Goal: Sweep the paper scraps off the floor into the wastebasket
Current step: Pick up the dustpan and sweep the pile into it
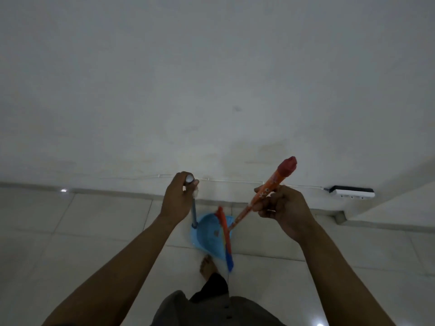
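Observation:
My left hand grips the top of the upright handle of a light blue dustpan, which rests on the pale tiled floor near the wall. My right hand grips the orange patterned handle of a broom; its red-capped end points up and right. The broom's red and blue head lies across the dustpan's right side. A small dark scrap lies inside the pan. No wastebasket is in view.
A white wall fills the upper frame, with a thin cable along its base leading to a power strip at the right. My bare foot stands just below the dustpan. A step or ledge runs at the right.

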